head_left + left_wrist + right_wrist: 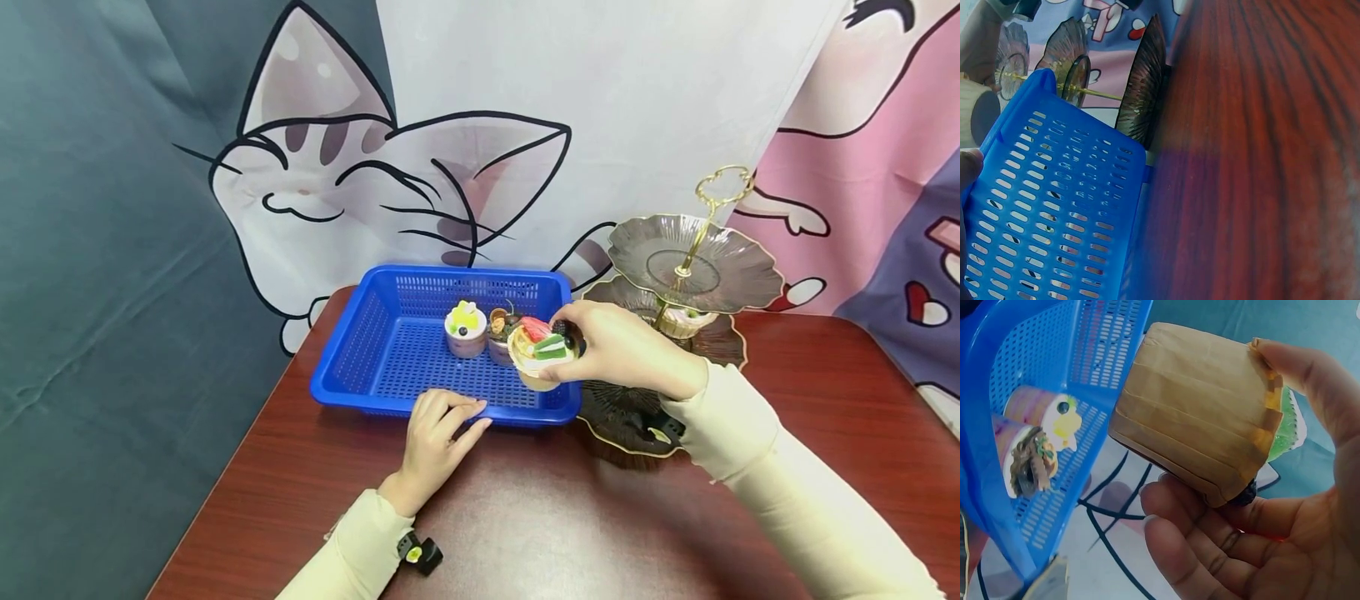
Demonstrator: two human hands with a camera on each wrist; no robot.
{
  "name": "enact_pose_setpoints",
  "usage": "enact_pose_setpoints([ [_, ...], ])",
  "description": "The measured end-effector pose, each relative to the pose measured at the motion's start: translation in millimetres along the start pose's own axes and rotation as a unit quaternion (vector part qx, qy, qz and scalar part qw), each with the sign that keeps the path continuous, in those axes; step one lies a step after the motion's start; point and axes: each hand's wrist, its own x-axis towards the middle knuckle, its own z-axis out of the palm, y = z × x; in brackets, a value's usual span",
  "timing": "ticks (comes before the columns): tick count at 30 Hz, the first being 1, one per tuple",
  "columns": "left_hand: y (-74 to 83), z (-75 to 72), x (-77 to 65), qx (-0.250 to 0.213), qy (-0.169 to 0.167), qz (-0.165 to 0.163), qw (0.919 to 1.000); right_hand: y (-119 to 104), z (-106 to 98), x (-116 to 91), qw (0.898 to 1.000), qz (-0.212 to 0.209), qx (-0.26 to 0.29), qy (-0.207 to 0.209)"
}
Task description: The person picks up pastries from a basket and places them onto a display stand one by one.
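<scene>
My right hand (618, 346) grips a fruit-topped cupcake (542, 354) by its upper edge, above the right front part of the blue basket (412, 406). The right wrist view shows its pleated tan paper cup (1194, 412) between thumb and fingers. Strawberry, green slices and dark berries top it. Two more dessert cups sit in the basket: one with yellow topping (466, 332), the other with chocolate topping (1032, 465), partly hidden in the head view. My left hand (437, 446) holds the basket's front rim, thumb at the outer side.
A tiered stand (693, 292) with scalloped, gold-edged dark plates and a gold handle stands right of the basket. On its middle plate is another cupcake (684, 322), partly covered by the top plate. The wooden table (517, 517) meets a cartoon-printed cloth (480, 75) behind.
</scene>
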Motion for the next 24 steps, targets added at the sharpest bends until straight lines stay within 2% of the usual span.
enact_pose_setpoints([
  [13, -0.8, -0.2, 1.1, 0.001, -0.001, 0.0, 1.0, 11.2, -12.9, -25.6, 0.999, 0.019, 0.0, 0.028],
  [20, -0.3, -0.1, 0.3, 0.002, -0.003, -0.001, 1.0, 18.0, -16.8, -37.5, 0.998, 0.036, -0.02, 0.041],
  [24, -0.6, 0.3, 0.5, 0.002, 0.0, 0.001, 1.0, 21.2, -18.6, -44.5, 0.998, 0.046, -0.008, 0.04],
])
